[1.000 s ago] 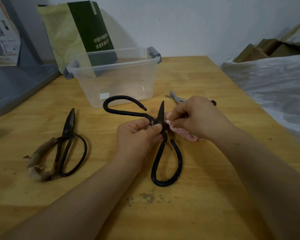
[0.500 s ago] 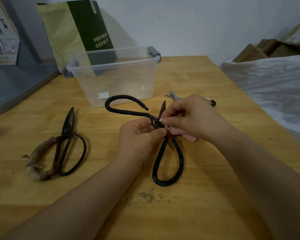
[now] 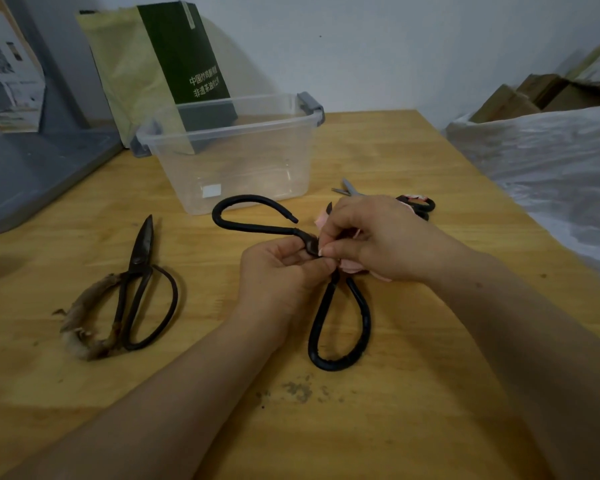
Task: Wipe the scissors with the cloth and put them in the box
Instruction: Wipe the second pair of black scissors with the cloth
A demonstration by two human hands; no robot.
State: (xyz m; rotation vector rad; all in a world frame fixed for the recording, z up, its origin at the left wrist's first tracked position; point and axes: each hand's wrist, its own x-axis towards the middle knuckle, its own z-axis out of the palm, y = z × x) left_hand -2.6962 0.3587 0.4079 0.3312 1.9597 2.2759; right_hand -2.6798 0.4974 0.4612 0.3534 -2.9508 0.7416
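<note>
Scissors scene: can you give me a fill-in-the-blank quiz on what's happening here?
The box is ___. The right hand pinches a ___ cloth against the black scissors, which the left hand holds. The rusty scissors lie to the ___ of both hands.
Missing words: empty; pink; left.
</note>
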